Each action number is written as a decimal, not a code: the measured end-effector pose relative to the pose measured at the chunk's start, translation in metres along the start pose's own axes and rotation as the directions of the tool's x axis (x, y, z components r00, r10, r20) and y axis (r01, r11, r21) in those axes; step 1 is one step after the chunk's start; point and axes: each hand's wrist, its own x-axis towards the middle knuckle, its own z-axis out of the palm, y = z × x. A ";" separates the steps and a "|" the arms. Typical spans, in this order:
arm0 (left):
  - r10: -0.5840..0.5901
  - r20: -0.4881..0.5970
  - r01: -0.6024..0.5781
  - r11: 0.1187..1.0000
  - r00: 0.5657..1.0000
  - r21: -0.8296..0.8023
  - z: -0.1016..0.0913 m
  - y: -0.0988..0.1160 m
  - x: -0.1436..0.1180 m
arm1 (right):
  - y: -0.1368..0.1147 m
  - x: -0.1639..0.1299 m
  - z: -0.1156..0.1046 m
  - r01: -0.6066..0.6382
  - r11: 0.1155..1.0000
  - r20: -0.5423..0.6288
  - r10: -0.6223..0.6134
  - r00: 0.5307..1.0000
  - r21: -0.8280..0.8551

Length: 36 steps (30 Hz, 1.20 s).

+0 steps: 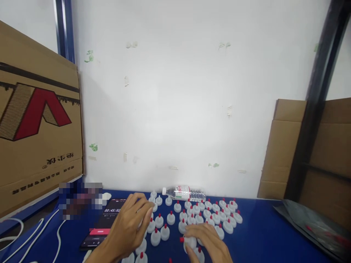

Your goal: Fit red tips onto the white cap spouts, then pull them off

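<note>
Close by, left hand (128, 228) spread beside phone (105, 223) reading 00:45:02, right hand (208, 241) pinching red-tipped cap (189, 241).

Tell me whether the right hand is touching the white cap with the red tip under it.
Touching. In the head view the right hand rests its fingers over the white cap, with no gap between them.

Single head-worn camera looking forward, pitched only slightly downward. White wall (192, 91) filling most of frame. Blue counter (260, 237) showing only along bottom edge, at close range. Both hands being cropped by lower border. No second view sharing scene.
</note>
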 end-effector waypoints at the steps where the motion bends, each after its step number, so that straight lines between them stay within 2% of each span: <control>1: -0.020 0.001 0.020 1.000 1.000 0.018 -0.001 -0.003 0.001 | 0.001 -0.001 0.000 -0.005 1.000 0.001 0.005 1.000 0.004; 7: -0.173 0.155 0.155 0.980 0.973 0.123 0.009 -0.016 -0.002 | 0.001 -0.009 0.003 -0.079 0.997 0.089 0.078 0.993 0.011; 10: -0.217 0.171 0.193 0.971 0.961 0.142 0.014 -0.021 -0.006 | -0.002 -0.004 -0.003 -0.104 0.994 0.090 0.103 0.991 0.013; 12: -0.238 0.184 0.212 0.966 0.954 0.151 0.015 -0.024 -0.008 | -0.003 0.007 -0.007 -0.135 0.991 0.085 0.133 0.987 0.017; 14: -0.257 0.200 0.228 0.961 0.946 0.157 0.016 -0.028 -0.007 | -0.003 0.026 -0.008 -0.216 0.976 0.107 0.214 0.971 0.010; 16: -0.280 0.219 0.247 0.955 0.935 0.166 0.017 -0.033 -0.002 | 0.002 0.050 -0.001 -0.307 0.951 0.192 0.305 0.933 -0.021; 17: -0.295 0.234 0.259 0.951 0.927 0.172 0.019 -0.036 0.001 | 0.005 0.062 0.005 -0.347 0.936 0.268 0.350 0.898 -0.058; 18: -0.311 0.255 0.272 0.946 0.916 0.178 0.021 -0.040 0.005 | 0.010 0.074 0.013 -0.354 0.932 0.304 0.359 0.882 -0.072; 21: -0.366 0.358 0.316 0.929 0.859 0.193 0.030 -0.051 0.016 | 0.026 0.100 0.043 -0.342 0.936 0.423 0.342 0.839 -0.079; 24: -0.417 0.484 0.355 0.909 0.769 0.219 0.040 -0.061 0.025 | 0.037 0.110 0.070 -0.312 0.944 0.527 0.318 0.788 -0.105; 26: -0.442 0.554 0.372 0.896 0.706 0.241 0.046 -0.065 0.027 | 0.039 0.112 0.080 -0.288 0.951 0.571 0.300 0.764 -0.114; 28: -0.455 0.606 0.387 0.888 0.653 0.249 0.053 -0.067 0.028 | 0.036 0.112 0.080 -0.269 0.956 0.570 0.288 0.770 -0.120; 31: -0.461 0.651 0.415 0.878 0.603 0.238 0.062 -0.066 0.030 | 0.030 0.110 0.063 -0.253 0.959 0.481 0.284 0.829 -0.129; 34: -0.475 0.648 0.447 0.866 0.596 0.224 0.063 -0.060 0.036 | 0.024 0.100 0.036 -0.249 0.960 0.394 0.278 0.876 -0.125; 36: -0.479 0.621 0.467 0.862 0.621 0.198 0.057 -0.053 0.044 | 0.021 0.087 0.017 -0.256 0.960 0.356 0.281 0.891 -0.118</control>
